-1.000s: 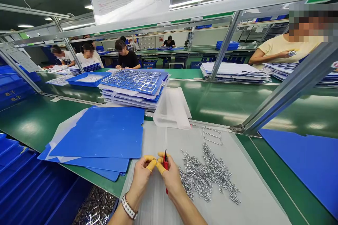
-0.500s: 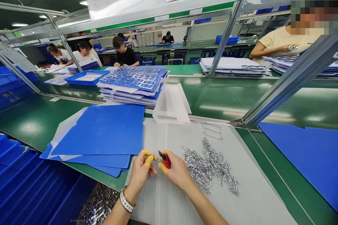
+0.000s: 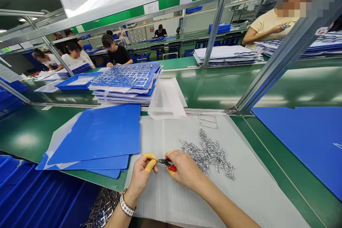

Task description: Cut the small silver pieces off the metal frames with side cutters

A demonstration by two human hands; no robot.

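Note:
My left hand (image 3: 145, 167), with yellow finger cots on the thumb and forefinger, pinches a tiny shiny metal piece that is mostly hidden by the fingertips. In my right hand (image 3: 183, 167) is a pair of red-handled cutting pliers (image 3: 166, 162), gripped so that the dark jaws point left and meet the piece at the left fingertips. Just beyond the right hand, a heap of small silver metal parts (image 3: 211, 153) lies on a translucent sheet (image 3: 160, 196). A thin rectangular metal frame (image 3: 208, 120) rests behind the heap.
Blue plastic sheets (image 3: 96, 135) lie at left, with a stack of sheets bearing chromed frames (image 3: 123, 78) behind. A slanting metal post (image 3: 267, 74) stands at right. Below left are blue bins (image 3: 40, 196) and a pile of metal scrap (image 3: 103, 206). Several people sit across the bench.
My right hand has turned and brought the pliers' jaws left to the piece in my left fingers. The view has shifted slightly right and down.

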